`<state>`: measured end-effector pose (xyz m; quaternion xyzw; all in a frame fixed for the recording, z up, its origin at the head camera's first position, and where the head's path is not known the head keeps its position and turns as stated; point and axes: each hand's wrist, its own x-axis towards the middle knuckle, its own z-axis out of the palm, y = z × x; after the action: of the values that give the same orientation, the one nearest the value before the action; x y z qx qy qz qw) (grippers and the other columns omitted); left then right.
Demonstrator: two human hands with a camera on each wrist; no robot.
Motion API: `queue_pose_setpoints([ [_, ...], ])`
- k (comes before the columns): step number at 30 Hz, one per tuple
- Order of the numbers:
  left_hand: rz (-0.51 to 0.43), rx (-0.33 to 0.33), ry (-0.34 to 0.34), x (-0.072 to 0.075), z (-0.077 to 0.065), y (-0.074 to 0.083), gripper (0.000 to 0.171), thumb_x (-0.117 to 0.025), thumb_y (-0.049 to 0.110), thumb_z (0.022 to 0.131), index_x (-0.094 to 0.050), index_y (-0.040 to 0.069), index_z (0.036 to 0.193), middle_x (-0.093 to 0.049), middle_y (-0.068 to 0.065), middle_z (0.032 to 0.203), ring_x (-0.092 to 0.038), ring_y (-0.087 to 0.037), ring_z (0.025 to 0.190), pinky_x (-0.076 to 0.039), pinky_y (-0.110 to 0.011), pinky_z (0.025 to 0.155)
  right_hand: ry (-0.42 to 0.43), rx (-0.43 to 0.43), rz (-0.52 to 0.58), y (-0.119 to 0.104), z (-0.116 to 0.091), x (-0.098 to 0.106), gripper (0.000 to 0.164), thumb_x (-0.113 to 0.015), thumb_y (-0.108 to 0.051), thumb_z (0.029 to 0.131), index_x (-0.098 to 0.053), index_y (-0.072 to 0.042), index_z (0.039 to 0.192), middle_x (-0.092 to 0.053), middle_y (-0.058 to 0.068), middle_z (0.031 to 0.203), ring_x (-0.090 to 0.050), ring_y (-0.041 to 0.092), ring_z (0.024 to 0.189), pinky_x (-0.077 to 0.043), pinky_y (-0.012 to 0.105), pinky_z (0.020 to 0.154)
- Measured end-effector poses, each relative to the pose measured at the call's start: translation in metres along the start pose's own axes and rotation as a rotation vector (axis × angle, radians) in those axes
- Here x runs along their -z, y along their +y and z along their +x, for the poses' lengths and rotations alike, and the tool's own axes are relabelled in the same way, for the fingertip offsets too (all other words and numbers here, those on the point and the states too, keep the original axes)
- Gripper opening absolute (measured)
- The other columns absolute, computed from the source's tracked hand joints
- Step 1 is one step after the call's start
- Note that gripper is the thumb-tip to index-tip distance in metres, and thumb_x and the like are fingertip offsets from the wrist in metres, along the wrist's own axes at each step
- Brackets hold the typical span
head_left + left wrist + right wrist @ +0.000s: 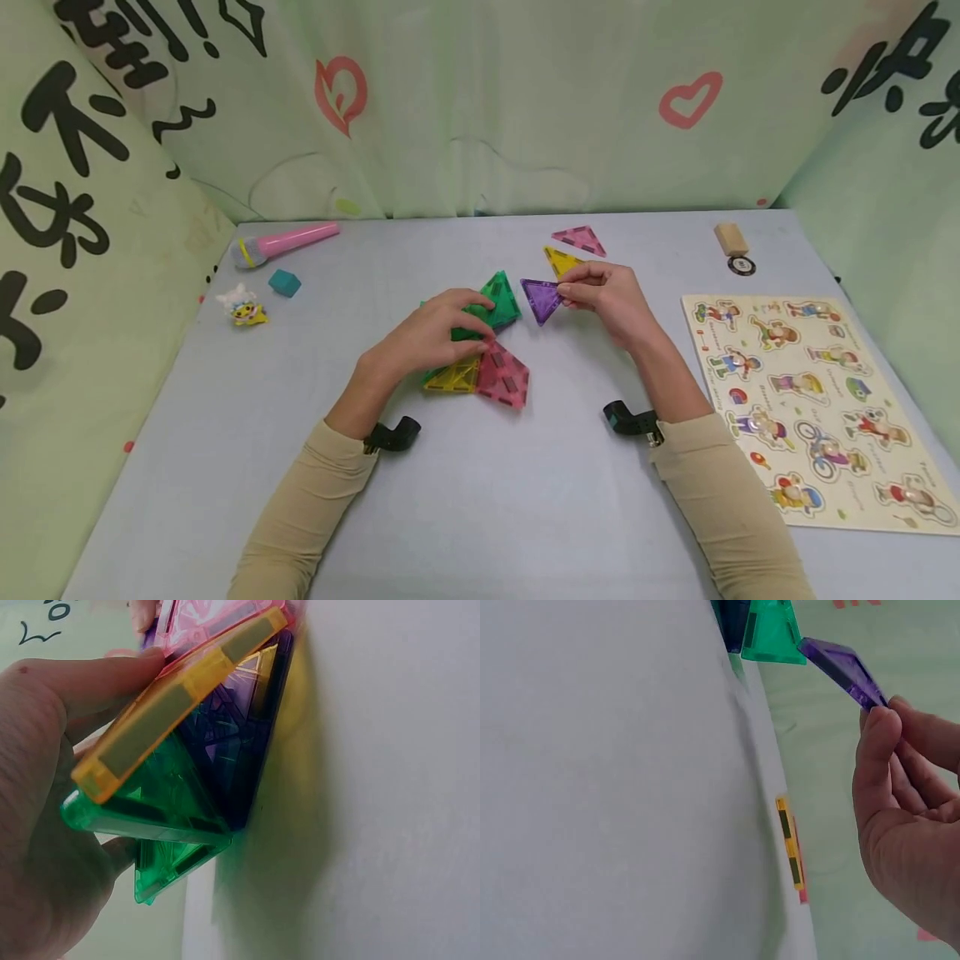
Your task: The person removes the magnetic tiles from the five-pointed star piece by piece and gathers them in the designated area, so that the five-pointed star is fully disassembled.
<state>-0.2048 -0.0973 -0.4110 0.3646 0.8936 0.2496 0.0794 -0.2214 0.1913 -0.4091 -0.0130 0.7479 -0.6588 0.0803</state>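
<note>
A structure of translucent magnetic tiles stands mid-table, with green, yellow, pink and dark blue or purple pieces joined at angles. My left hand grips it from the left; in the left wrist view the thumb lies along the yellow tile and a fingertip shows behind the green tile. Just right of the structure, my right hand pinches a purple triangular magnetic tile by one corner between thumb and fingers. The right wrist view shows this purple tile raised, its far tip pointing toward the green part.
Behind the right hand lie a yellow triangle tile and a pink one. A toy microphone, teal block and small figurine sit at left. At right are a picture puzzle board, wooden block and black disc.
</note>
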Motion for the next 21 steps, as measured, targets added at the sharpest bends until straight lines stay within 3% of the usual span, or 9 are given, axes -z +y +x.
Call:
queue_pose_setpoints([
  [5,-0.019,0.020,-0.005,0.000,-0.003,-0.001,0.020,-0.067,0.032,0.095,-0.077,0.024,0.110,-0.051,0.002,0.145,-0.039,-0.022,0.142,-0.033,-0.046,0.119,0.066,-0.092,-0.006,0.002,0.001,0.007,0.021,-0.070,-0.010,0.092,-0.065,0.006,0.105,-0.068,-0.001,0.088,-0.066,0.008,0.072,-0.059,0.020,0.072],
  [10,-0.031,0.043,-0.010,0.001,-0.006,-0.003,0.020,-0.067,0.034,0.095,-0.077,0.025,0.110,-0.050,0.003,0.147,-0.039,-0.022,0.142,-0.035,-0.047,0.118,0.067,-0.160,-0.146,0.006,0.003,0.009,0.029,-0.070,-0.015,0.093,-0.065,0.008,0.110,-0.066,0.001,0.088,-0.064,0.006,0.070,-0.058,0.019,0.071],
  [16,-0.051,0.093,-0.007,0.004,-0.012,-0.006,0.019,-0.068,0.035,0.094,-0.077,0.026,0.108,-0.049,0.005,0.147,-0.037,-0.021,0.143,-0.034,-0.048,0.119,0.060,-0.149,-0.408,0.008,0.007,0.001,0.028,-0.070,-0.023,0.094,-0.070,0.002,0.107,-0.070,0.008,0.086,-0.062,0.008,0.065,-0.055,0.019,0.064],
  [21,-0.047,0.133,-0.001,0.006,-0.020,-0.010,0.021,-0.068,0.035,0.094,-0.077,0.026,0.110,-0.048,0.004,0.148,-0.036,-0.022,0.144,-0.034,-0.049,0.118,0.067,-0.124,-0.457,0.011,0.015,-0.012,0.025,-0.071,-0.023,0.093,-0.071,0.000,0.102,-0.069,0.006,0.077,-0.060,0.011,0.060,-0.052,0.020,0.059],
])
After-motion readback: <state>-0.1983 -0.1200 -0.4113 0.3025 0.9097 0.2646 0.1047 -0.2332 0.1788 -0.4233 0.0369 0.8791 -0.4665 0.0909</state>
